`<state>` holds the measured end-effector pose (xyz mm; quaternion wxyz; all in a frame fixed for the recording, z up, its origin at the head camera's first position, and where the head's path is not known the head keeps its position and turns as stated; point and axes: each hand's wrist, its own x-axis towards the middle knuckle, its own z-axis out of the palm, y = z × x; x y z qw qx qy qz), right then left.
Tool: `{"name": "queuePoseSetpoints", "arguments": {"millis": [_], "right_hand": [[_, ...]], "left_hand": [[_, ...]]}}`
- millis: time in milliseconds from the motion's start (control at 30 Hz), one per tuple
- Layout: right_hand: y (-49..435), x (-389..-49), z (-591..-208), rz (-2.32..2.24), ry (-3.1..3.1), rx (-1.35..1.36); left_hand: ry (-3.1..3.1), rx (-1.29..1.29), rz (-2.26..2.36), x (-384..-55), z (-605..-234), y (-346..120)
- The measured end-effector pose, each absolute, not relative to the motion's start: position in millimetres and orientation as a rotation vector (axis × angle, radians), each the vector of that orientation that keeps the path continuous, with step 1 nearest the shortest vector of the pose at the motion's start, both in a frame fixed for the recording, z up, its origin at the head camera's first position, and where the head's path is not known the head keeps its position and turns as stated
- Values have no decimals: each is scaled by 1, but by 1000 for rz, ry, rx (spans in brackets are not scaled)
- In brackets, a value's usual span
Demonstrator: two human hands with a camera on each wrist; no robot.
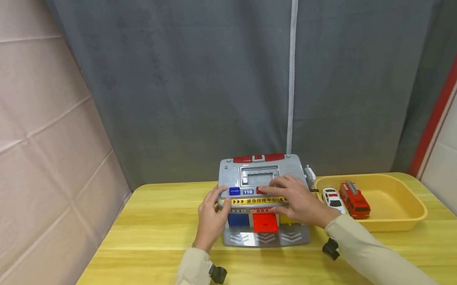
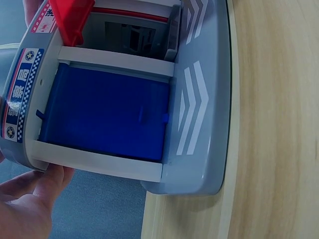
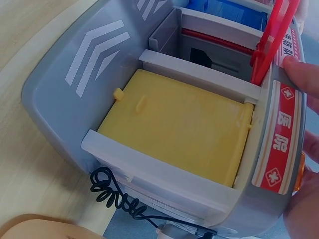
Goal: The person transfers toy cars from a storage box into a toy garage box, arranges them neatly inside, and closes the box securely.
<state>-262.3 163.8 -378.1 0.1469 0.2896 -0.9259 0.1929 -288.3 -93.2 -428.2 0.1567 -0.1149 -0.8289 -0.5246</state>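
Note:
A grey toy garage (image 1: 228, 176) stands on the table, its blue door (image 2: 104, 112) and yellow door (image 3: 179, 127) down. Between them, the red door (image 1: 265, 223) is swung up and out, showing a dark bay. My left hand (image 1: 212, 217) holds the roof's left front corner, thumb at the front and fingers on top. With its index finger, my right hand (image 1: 299, 200) presses at the red button (image 1: 259, 190) on the roof, while its thumb lies against the front above the red door. The fingers partly hide that button.
To the right, a yellow tray (image 1: 399, 221) holds a white toy car (image 1: 332, 198) and a red toy fire truck (image 1: 354, 200). A black coiled cord (image 3: 114, 191) hangs at the garage's right side. Behind the wooden table (image 1: 146, 240) hangs a grey curtain (image 1: 202, 78).

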Motion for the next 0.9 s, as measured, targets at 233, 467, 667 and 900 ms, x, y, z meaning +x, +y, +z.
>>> {"name": "queuePoseSetpoints", "arguments": {"millis": [233,467,667,900], "right_hand": [[164,-262,-377,556,-2671,832],[163,-262,-376,527,-2688,838],[161,-261,-373,509,-2722,817],[163,-258,-369,528,-2751,784]], "left_hand": [[-2370,-334,-1506,-288,-428,-94],[-2379,-324,-1497,-287,-429,-94],[-2353,-316,-1503,-288,-430,-94],[-2342,-321,-1492,-288,-430,-93]]}}
